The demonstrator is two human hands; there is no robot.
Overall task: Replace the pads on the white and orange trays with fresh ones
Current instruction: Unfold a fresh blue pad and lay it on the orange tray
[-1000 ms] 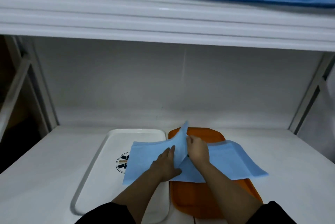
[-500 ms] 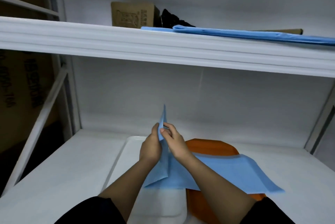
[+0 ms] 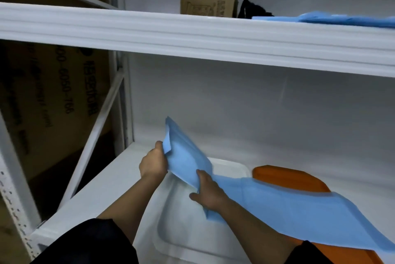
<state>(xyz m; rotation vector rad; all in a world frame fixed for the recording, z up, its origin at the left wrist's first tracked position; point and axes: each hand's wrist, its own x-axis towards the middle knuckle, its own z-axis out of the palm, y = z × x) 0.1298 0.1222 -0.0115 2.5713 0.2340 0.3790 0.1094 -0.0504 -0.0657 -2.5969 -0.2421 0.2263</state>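
— Where's the pad?

— The left hand (image 3: 152,162) pinches the blue pad (image 3: 188,163) by its top corner, lifted above the white tray (image 3: 233,167)'s far left corner; the right hand (image 3: 210,196) grips its lower edge.

— And the other one?

— A second pad (image 3: 299,216) drapes over the orange tray (image 3: 292,178).

— Advice?

— Probably keep both corners taut and lift it clear without dragging its neighbour.
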